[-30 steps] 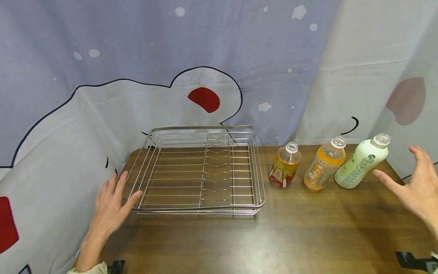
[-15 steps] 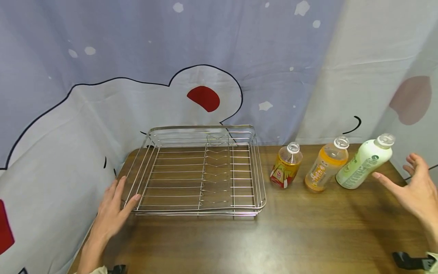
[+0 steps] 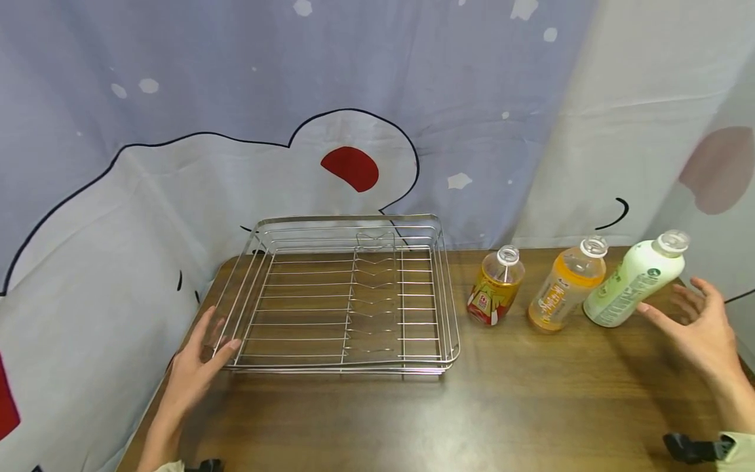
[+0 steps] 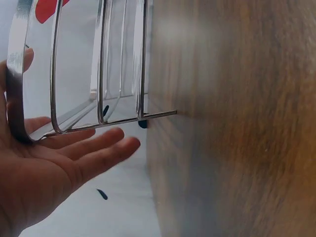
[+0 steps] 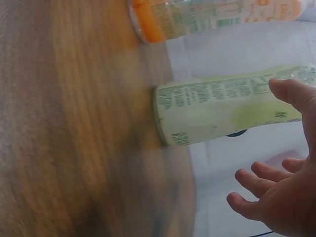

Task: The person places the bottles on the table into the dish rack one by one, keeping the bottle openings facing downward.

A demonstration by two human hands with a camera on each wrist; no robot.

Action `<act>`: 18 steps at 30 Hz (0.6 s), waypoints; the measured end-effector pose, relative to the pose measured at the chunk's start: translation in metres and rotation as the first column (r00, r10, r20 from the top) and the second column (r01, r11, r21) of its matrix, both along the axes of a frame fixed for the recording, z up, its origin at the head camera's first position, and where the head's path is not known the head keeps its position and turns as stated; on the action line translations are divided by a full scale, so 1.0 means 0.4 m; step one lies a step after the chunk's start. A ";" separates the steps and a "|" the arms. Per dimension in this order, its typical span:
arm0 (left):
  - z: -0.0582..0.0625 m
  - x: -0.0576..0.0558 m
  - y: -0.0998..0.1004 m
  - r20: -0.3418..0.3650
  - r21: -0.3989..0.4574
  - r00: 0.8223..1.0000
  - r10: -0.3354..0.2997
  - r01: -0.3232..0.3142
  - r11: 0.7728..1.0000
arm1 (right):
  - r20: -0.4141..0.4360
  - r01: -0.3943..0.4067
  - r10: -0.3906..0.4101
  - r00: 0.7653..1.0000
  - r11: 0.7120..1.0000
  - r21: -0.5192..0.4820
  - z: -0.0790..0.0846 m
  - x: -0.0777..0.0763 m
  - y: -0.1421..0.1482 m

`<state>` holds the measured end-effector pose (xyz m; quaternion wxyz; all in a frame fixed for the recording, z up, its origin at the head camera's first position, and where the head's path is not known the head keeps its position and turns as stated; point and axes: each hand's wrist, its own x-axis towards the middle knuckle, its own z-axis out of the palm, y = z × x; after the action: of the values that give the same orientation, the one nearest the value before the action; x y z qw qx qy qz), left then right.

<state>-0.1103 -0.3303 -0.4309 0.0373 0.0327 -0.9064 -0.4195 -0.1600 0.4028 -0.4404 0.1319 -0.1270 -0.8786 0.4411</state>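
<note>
At three o'clock, pale-green plastic bottle (image 3: 634,280) with clear neck, upright; right hand (image 3: 702,334) just beside it, fingers spread, can't tell if thumb touches; left hand (image 3: 189,370) at eight o'clock, spread around seven-o'clock corner of silver wire rack (image 3: 330,370), contact unclear; careless thumb nudge could topple bottle into orange-labelled clear plastic bottle (image 3: 566,285) beside it; brown wood-grain tabletop (image 3: 472,400); blue-and-white printed curtain (image 3: 236,72) at twelve o'clock.
</note>
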 end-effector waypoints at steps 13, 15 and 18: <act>-0.020 0.004 0.000 -0.065 0.286 0.998 0.007 0.012 0.958 | 0.017 -0.044 0.045 0.999 0.998 -0.052 -0.080 -0.025 0.000; -0.023 0.005 0.002 -0.080 0.316 0.997 0.000 0.025 0.948 | 0.010 -0.054 0.055 0.998 0.996 -0.066 -0.094 -0.027 -0.001; -0.025 0.003 0.003 -0.094 0.328 0.996 -0.002 0.033 0.944 | 0.007 -0.049 0.049 0.999 0.996 -0.074 -0.108 -0.035 -0.005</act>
<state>-0.1093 -0.3289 -0.4410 0.0698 0.0110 -0.8213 -0.5662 -0.1742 0.4007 -0.4837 0.1122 -0.1122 -0.8651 0.4758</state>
